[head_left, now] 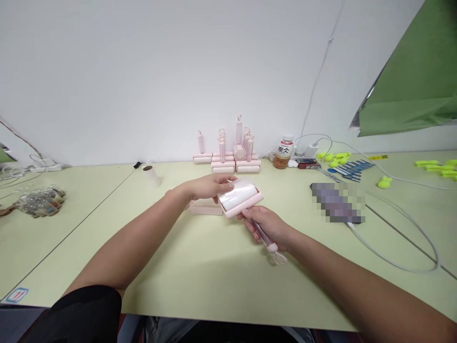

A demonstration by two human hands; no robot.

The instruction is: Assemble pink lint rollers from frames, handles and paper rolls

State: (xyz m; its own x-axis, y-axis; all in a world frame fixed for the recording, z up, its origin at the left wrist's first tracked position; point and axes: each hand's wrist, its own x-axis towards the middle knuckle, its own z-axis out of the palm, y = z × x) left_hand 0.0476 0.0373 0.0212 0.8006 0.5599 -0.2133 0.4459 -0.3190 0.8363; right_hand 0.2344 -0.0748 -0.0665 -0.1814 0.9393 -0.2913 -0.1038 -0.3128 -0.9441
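A pink lint roller (238, 196) with a white roll in its head is held up over the table, tilted. My right hand (269, 224) is closed round its clear handle, whose end carries a pink loop. My left hand (213, 186) grips the roll at the far left side of the head, thumb on top and fingers curled under. Shiny clear film shows on the roll. Just below my left hand, a long pink casing piece (206, 208) lies on the table, its left end partly hidden by my hand and forearm.
Several finished-looking pink lint rollers (228, 159) stand against the wall. A cardboard tube (152, 176) is at left, beyond it wrapped items (43, 200). To the right are a drink bottle (283, 151), a blurred phone (335, 202) with its cable, blue combs (352, 169) and yellow pieces (437, 167).
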